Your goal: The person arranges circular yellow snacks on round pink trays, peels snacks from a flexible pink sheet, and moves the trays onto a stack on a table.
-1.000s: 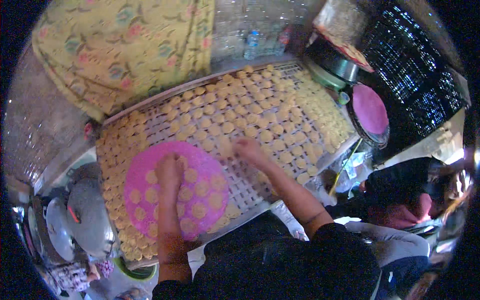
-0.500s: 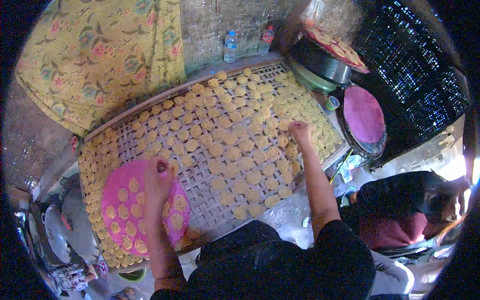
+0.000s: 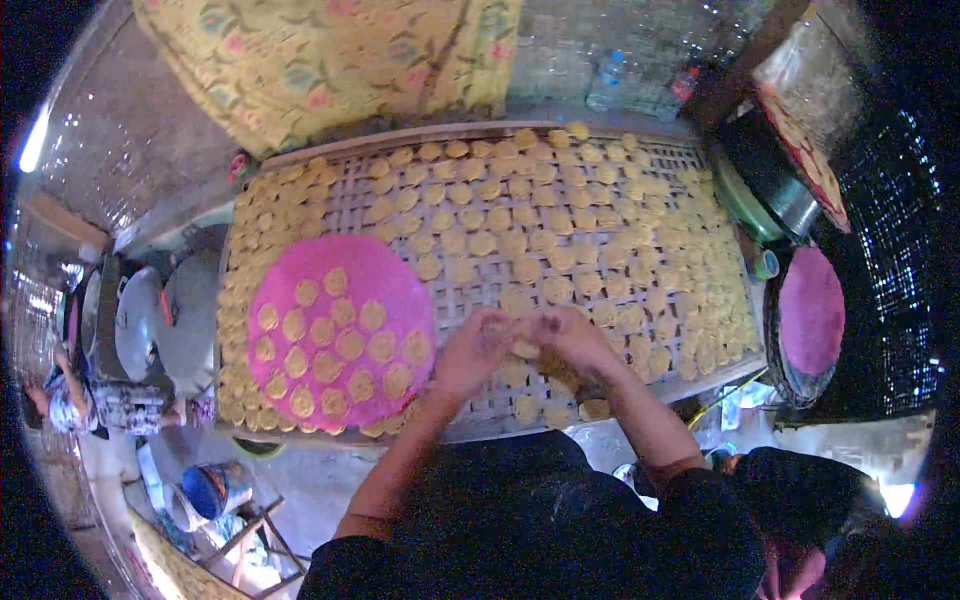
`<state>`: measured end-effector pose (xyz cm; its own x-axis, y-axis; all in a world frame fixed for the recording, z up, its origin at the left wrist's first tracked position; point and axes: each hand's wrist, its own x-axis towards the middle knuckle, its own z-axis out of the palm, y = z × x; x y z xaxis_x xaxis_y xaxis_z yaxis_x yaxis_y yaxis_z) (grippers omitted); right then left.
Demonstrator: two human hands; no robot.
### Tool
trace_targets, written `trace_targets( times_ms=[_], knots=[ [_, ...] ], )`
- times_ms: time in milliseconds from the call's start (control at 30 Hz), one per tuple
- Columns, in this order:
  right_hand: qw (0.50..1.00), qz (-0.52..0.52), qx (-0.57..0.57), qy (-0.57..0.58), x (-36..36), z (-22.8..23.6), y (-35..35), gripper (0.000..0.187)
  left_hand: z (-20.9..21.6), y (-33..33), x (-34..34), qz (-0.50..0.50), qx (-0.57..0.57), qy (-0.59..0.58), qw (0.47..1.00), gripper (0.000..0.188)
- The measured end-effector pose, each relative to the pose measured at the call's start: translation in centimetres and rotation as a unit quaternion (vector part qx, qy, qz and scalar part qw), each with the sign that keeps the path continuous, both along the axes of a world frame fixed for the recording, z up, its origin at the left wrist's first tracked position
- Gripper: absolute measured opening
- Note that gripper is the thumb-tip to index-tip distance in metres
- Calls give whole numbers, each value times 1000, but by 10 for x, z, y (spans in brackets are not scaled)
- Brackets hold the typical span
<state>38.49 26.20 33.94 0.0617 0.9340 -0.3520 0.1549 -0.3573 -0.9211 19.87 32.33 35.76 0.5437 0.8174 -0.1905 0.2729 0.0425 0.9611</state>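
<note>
My left hand (image 3: 473, 354) and my right hand (image 3: 578, 345) meet over the near middle of a woven bamboo tray (image 3: 477, 292). The fingers of both are curled, their tips close together. A pale yellow disc (image 3: 526, 349) shows between and just below them; motion blur hides whether the fingers hold it. Many round yellow noodle-like cakes (image 3: 531, 240) are spread over the tray's lattice. To the left of my left hand, a round pink sheet (image 3: 340, 262) lies on the tray, bearing several more such cakes. Neither hand touches this sheet.
A second pink round sheet (image 3: 812, 310) rests on a dark round stand at right, near a large metal pot (image 3: 775, 180). Two bottles (image 3: 605, 85) stand behind the tray. Pans (image 3: 140, 322) are at left. Another person (image 3: 810, 510) is at lower right, and one more (image 3: 75, 400) at far left.
My left hand has left the pink sheet, moving right, and my right hand has come in from the tray's right part. Both now meet in front of me. The view has turned.
</note>
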Motion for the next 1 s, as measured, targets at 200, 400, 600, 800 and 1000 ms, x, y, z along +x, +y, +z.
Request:
trace_targets(
  times_ms=[200, 400, 600, 800, 1000],
  knots=[
    [928, -41, 188, -318, -25, 13, 78, 29, -9, 50, -133, 145, 222, 2, 964, 34],
    [967, -107, 159, -169, -43, -5, 78, 28, 7, 53, -238, 242, 161, 30, 956, 27],
    [929, 32, 233, -286, -84, -5, 76, 24, 1, 69, -249, 152, 199, 87, 964, 25],
    [851, 168, 299, -397, -166, -22, 72, 20, -40, 117, -195, 26, 457, 249, 853, 26],
    [861, 198, 304, -357, -150, -15, 71, 21, -53, 135, -175, -36, 442, 326, 835, 29]
  ],
)
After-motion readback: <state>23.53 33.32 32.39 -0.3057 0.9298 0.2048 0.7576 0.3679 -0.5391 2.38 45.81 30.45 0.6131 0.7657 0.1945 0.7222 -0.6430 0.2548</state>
